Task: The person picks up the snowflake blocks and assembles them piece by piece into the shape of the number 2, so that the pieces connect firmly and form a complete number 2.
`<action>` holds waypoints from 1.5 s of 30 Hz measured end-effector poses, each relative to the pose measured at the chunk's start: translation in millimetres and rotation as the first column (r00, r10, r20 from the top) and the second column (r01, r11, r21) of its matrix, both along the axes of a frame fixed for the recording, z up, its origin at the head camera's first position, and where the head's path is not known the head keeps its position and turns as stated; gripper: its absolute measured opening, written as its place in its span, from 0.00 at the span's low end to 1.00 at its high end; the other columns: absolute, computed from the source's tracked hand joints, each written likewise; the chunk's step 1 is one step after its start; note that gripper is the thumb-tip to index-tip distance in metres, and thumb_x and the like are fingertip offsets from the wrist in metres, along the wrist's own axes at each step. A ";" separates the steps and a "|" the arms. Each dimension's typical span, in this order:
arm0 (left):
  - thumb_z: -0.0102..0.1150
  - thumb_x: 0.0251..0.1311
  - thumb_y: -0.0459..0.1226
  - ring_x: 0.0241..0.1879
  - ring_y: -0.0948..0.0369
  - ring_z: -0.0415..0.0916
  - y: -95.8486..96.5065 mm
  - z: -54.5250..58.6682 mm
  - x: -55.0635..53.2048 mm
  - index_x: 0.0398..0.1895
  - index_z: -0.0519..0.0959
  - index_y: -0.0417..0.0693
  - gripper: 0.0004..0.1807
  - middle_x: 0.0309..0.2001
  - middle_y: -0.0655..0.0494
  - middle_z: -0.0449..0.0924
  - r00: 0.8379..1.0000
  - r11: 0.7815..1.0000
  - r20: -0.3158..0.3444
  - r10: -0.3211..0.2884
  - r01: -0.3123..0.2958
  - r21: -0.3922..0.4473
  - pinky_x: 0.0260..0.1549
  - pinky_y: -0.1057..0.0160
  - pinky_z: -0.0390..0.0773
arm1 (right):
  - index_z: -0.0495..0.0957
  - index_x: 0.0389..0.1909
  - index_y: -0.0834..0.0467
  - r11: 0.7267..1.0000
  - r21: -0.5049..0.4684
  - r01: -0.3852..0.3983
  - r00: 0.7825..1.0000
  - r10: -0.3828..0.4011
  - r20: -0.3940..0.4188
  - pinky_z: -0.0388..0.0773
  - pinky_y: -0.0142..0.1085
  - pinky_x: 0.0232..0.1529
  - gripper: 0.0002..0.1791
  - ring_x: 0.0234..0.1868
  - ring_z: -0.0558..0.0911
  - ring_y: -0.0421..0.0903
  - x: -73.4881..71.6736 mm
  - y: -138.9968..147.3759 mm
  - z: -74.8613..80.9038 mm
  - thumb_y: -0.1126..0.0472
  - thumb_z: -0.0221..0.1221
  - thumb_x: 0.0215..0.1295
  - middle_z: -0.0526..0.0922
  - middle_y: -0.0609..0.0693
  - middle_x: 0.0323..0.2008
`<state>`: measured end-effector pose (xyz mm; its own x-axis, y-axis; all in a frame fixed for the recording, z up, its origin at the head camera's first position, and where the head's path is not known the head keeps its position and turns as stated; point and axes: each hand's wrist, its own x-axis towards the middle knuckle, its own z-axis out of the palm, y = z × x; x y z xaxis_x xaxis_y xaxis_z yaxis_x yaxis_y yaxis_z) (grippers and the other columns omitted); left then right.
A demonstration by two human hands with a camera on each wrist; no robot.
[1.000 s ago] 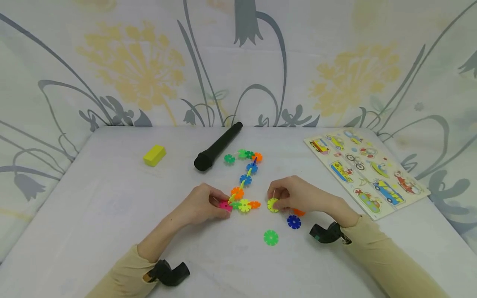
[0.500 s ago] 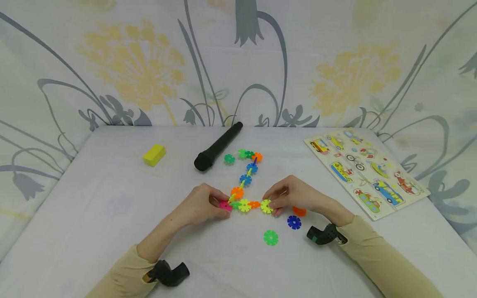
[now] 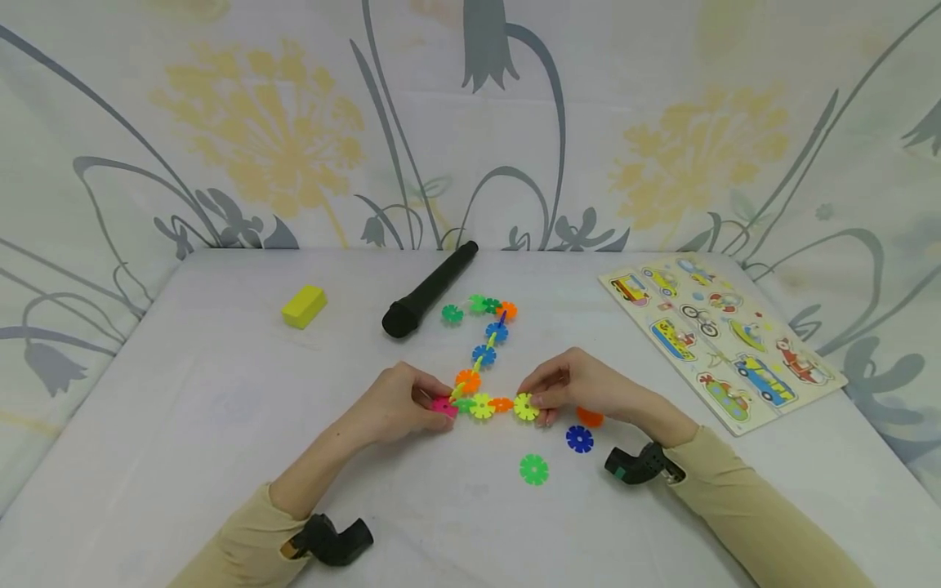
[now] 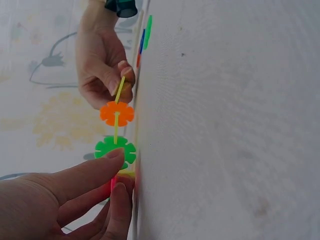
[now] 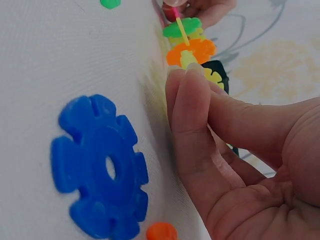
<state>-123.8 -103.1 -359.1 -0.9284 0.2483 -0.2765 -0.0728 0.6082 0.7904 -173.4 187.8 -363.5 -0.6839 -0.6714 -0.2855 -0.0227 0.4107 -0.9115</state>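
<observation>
A chain of notched plastic interlocking discs lies on the white table, running from a green disc (image 3: 452, 314) down past a blue disc (image 3: 483, 355) to a pink disc (image 3: 444, 407) at the corner. My left hand (image 3: 400, 402) pinches that pink disc between thumb and fingers. From the corner, a short row goes right through a green disc (image 4: 114, 150), a yellow disc (image 3: 481, 406) and an orange disc (image 3: 501, 404). At the row's right end my right hand (image 3: 584, 388) pinches another yellow disc (image 3: 525, 407), its edge meeting the orange one.
Loose discs lie close to my right hand: orange (image 3: 590, 417), blue (image 5: 100, 167) and green (image 3: 533, 469). Behind the chain rests a black microphone (image 3: 430, 290). A yellow block (image 3: 305, 306) is at back left, and a vehicle picture board (image 3: 720, 339) at right.
My right hand has carried the yellow disc left until it meets the orange disc at the row's end; it barely moves over the last half second. My left hand stays on the pink disc.
</observation>
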 end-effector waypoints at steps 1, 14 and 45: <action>0.77 0.49 0.35 0.34 0.60 0.75 -0.1 -0.1 0.1 0.47 0.87 0.44 0.19 0.33 0.57 0.82 1.000 1.000 -0.001 0.001 -0.001 0.001 0.31 0.65 0.76 | 0.82 0.52 0.67 1.000 -0.001 0.000 1.000 0.000 -0.002 0.85 0.35 0.38 0.14 0.31 0.86 0.45 0.3 -0.6 0.0 0.65 0.61 0.68 0.87 0.55 0.36; 0.77 0.50 0.35 0.34 0.60 0.76 -3.6 -0.5 -1.8 0.48 0.87 0.43 0.20 0.35 0.57 0.84 0.999 0.999 -0.007 -0.039 0.040 0.035 0.32 0.65 0.76 | 0.84 0.54 0.59 0.997 0.079 0.011 0.992 -0.001 -0.128 0.78 0.30 0.37 0.22 0.34 0.79 0.45 2.0 -2.5 -1.9 0.61 0.72 0.57 0.85 0.50 0.36; 0.76 0.50 0.33 0.31 0.60 0.74 -0.8 -0.9 0.2 0.47 0.86 0.39 0.19 0.32 0.55 0.82 0.999 0.998 -0.030 -0.025 0.027 0.059 0.30 0.66 0.74 | 0.80 0.53 0.73 0.993 0.087 0.078 0.990 -0.067 -0.122 0.85 0.35 0.32 0.24 0.25 0.87 0.48 14.0 -15.3 -0.4 0.66 0.70 0.58 0.89 0.57 0.32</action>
